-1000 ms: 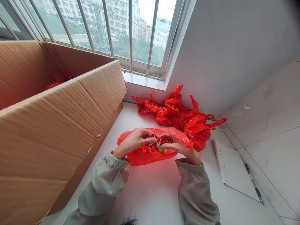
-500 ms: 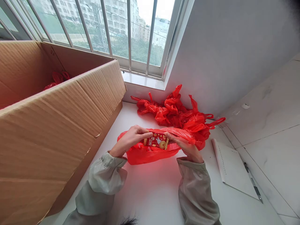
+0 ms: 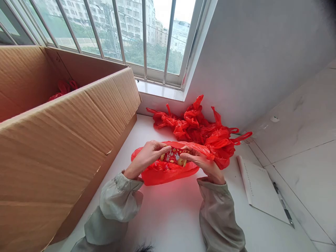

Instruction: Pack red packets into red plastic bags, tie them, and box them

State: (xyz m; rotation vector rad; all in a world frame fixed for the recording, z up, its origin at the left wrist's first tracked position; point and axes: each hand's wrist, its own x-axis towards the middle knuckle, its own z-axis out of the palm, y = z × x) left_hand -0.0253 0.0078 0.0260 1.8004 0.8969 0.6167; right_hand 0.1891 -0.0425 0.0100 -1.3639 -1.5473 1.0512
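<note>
1. Pinching a red printed packet (image 3: 175, 156) by its two short ends, the left hand (image 3: 147, 155) and the right hand (image 3: 203, 164) meet over a white counter (image 3: 170, 217). On my feed the fingertips of both are closed on the packet, one hand to each end, which keeps its printed face level and turned up towards the camera.
2. The packet sits just above the open mouth of a red plastic bag (image 3: 168, 175), which lies slumped on the counter under both hands. Its rim seems caught beneath the fingers too, though I cannot tell how firmly.
3. Behind the hands, a heap of red bags (image 3: 199, 127) is pushed against the wall below the window (image 3: 147, 35), near enough to reach.
4. A large open cardboard box (image 3: 65, 133) stands on the left, close beside the left sleeve (image 3: 118, 199), with more red plastic showing inside.
5. On the right, well apart from the hands, a sheet of paper (image 3: 259, 190) lies flat with a pen (image 3: 283, 204) just beside it.
</note>
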